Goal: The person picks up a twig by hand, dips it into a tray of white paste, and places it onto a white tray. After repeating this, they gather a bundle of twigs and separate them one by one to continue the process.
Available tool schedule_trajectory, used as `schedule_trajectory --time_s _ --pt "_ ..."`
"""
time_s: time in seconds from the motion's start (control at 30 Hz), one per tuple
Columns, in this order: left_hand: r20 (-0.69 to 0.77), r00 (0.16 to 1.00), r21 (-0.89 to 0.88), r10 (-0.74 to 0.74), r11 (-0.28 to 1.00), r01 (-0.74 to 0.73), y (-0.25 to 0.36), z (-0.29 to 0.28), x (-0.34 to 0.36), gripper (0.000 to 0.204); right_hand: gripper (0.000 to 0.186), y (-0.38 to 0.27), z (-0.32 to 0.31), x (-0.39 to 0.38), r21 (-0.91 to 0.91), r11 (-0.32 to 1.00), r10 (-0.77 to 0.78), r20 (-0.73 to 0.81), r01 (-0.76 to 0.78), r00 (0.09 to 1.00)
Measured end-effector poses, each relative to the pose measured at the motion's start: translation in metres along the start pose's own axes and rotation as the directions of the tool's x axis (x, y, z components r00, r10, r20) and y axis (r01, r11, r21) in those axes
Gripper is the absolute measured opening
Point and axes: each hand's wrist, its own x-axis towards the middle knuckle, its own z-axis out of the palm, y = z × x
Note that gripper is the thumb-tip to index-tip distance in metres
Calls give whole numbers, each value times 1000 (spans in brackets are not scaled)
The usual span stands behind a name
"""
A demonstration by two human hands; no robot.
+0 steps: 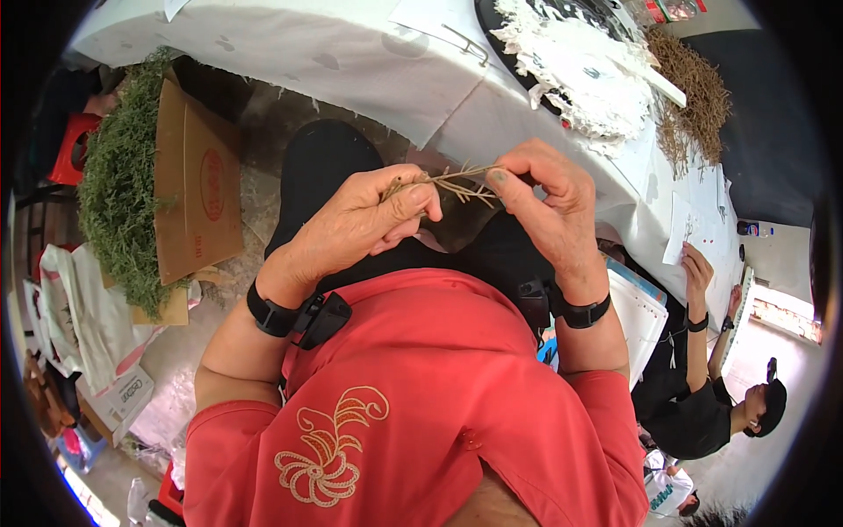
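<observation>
A thin, dry brown twig (pixel 461 186) with fine side shoots stretches between my two hands, above my lap. My left hand (pixel 364 215) is closed round its thicker end, thumb pressed over the curled fingers. At the other end, my right hand (pixel 555 204) pinches the tip between thumb and forefinger, its other fingers curled. Part of the twig is hidden inside my left hand. Both wrists wear black straps with small black devices.
A table (pixel 351 44) with a white cloth runs ahead, bearing white fluffy material (pixel 584 75) and a heap of brown twigs (pixel 689 88). Left stands a cardboard box (pixel 198 180) beside bushy green foliage (pixel 123 193). At right, a person in black (pixel 702 413) holds a paper (pixel 678 228).
</observation>
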Motion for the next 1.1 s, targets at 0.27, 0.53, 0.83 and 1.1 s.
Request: schedule_trajectory --time_s 0.27,0.53,0.83,1.1 --pt "-73 997 53 18 998 -14 0 -4 -1 29 3 8 -12 -7 106 993 64 -39 -59 997" --pt "-99 993 184 64 982 -45 24 6 1 26 6 4 -12 -3 124 990 52 123 -68 991" --pt "19 998 3 62 998 -62 9 5 12 22 6 -7 7 4 432 864 235 110 -259 966" --pt "-137 979 -139 153 975 -172 6 11 17 20 8 -6 15 1 288 876 298 307 -387 904"
